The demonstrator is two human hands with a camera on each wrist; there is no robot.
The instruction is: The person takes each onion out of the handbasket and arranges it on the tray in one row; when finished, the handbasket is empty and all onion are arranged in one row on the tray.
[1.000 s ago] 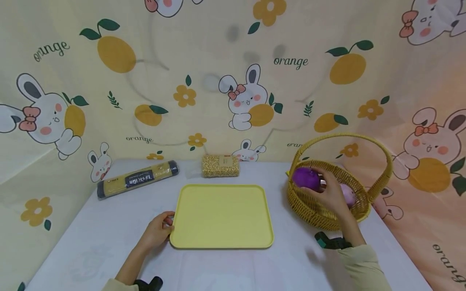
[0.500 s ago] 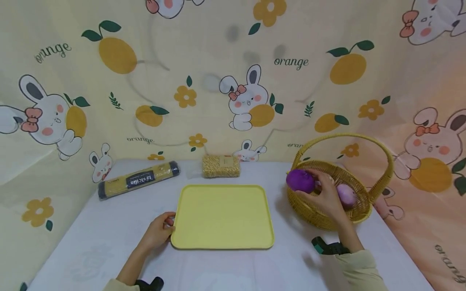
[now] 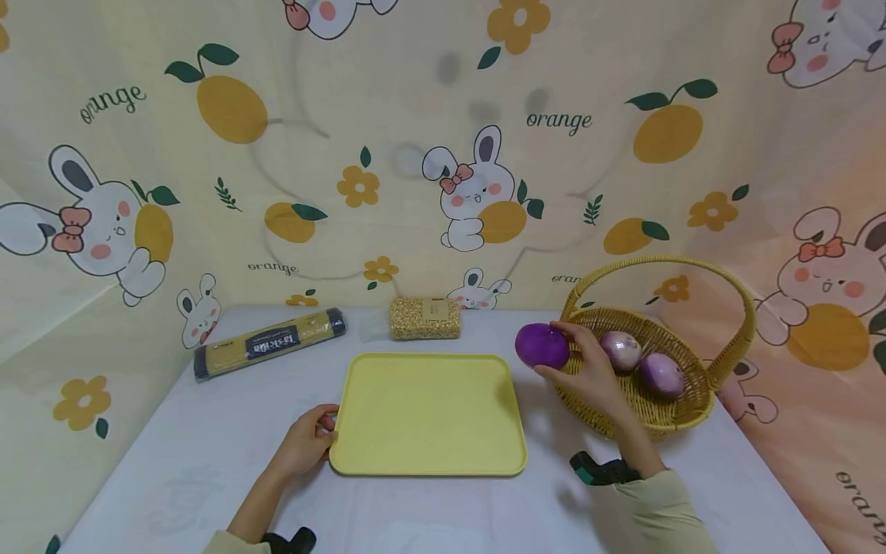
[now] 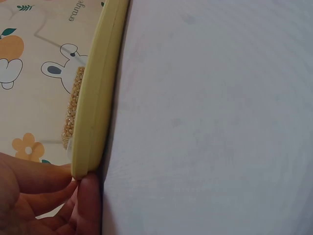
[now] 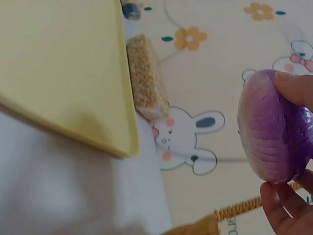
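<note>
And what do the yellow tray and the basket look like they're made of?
Tray: probably plastic with a matte finish, judging by its smooth, evenly coloured surface and moulded-looking rim.

Basket: likely wicker or a woven imitation, faintly shiny, since interlaced strands show.

The tray (image 3: 428, 415) lies at the middle of the worktop (image 3: 415, 515), with the left grip (image 3: 308, 440) at its left edge. Behind it lies the kernel bag (image 3: 425, 318); the packet (image 3: 270, 344) lies behind and left, and the backdrop (image 3: 388, 231) hangs behind everything. The basket (image 3: 651, 408) stands right of the tray, two vegetables (image 3: 661, 375) inside. Another vegetable (image 3: 542, 346), in the right grip (image 3: 588, 375), is between tray and basket.
</note>
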